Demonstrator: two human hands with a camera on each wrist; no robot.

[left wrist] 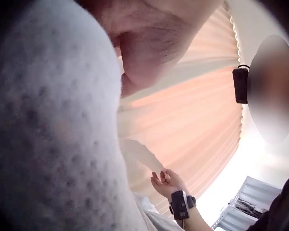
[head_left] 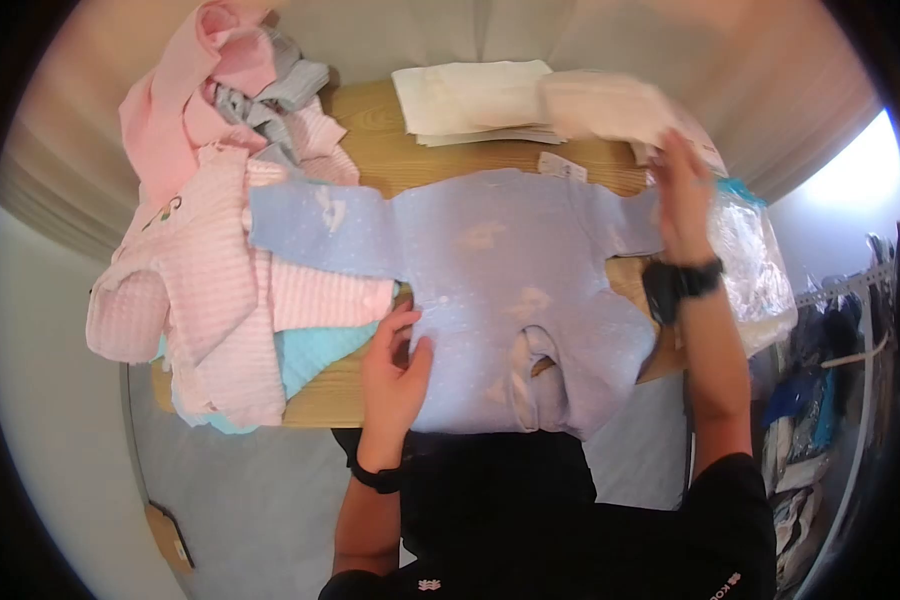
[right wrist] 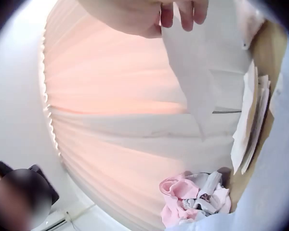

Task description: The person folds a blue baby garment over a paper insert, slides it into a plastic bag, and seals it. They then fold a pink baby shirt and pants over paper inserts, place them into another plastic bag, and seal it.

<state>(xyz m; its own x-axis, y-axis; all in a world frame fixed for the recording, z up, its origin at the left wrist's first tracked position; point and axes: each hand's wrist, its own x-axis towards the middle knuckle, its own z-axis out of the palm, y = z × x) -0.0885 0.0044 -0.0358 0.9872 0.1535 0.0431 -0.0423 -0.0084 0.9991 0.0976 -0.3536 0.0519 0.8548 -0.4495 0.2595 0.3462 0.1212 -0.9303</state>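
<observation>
A light blue garment (head_left: 490, 240) with pale printed shapes lies spread on the wooden table, its sleeves out to both sides. At its left edge, near the lower half, the left hand (head_left: 395, 375) rests with thumb and fingers bent around the fabric's border; the left wrist view shows that cloth (left wrist: 62, 120) close up. Above the right sleeve, the right hand (head_left: 685, 195) pinches a pale thin sheet (head_left: 610, 105), blurred in the head view. In the right wrist view the sheet (right wrist: 197, 62) hangs from the fingers (right wrist: 185, 14).
A stack of whitish sheets (head_left: 475, 100) lies at the table's back. Pink striped clothes (head_left: 220, 290), a turquoise piece (head_left: 325, 350) and a pink and grey heap (head_left: 185, 110) cover the left side. Clear plastic packaging (head_left: 755, 265) stands at the right; hanging items fill a rack (head_left: 820, 390).
</observation>
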